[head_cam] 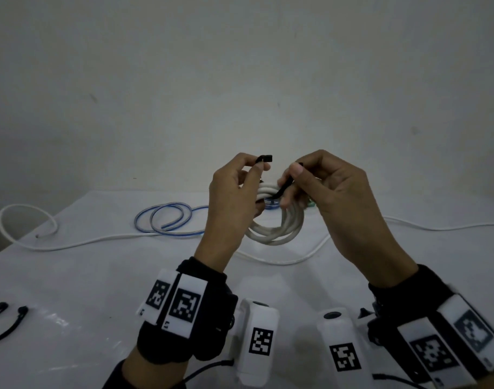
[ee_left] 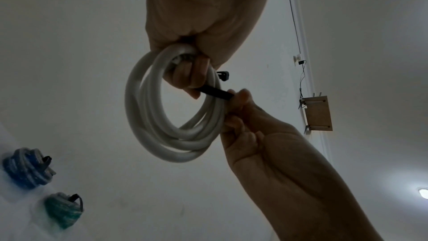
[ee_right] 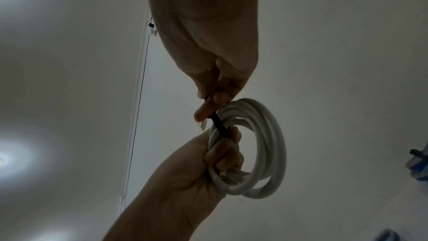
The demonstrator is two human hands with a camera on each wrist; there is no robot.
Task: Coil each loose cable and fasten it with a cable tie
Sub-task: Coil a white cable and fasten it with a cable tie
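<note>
A thick white cable wound into a round coil (head_cam: 276, 228) is held up above the white table (head_cam: 71, 276), in front of the person. The left hand (head_cam: 234, 197) is closed round the top of the coil with its lower fingers, while its thumb and forefinger pinch the square head end of a thin black plastic cable tie (head_cam: 265, 159). The right hand (head_cam: 330, 192) pinches the tail of the same tie between thumb and forefinger; in the left wrist view the strap is seen to run through the inside of the coil to the right fingers (ee_left: 241, 96).

The step in hand is judged to be the closing of the tie: the tail is not yet threaded into the head. It would be done well if all turns were kept bunched under the left fingers, the tail were brought over the strands and fed into the head slot from the proper side, and then drawn snug so that no turn is left outside the loop.

Behind the coil on the table lies a loose blue and clear cable (head_cam: 167, 220), and a thin loose white cable (head_cam: 27, 220) trails to its left and below it. Spare black ties (head_cam: 12, 321) lie at the near left edge of the table. Beside the coil, two small tied bundles, one blue (ee_left: 27, 168) and one green (ee_left: 63, 212), are seen in the left wrist view.
</note>
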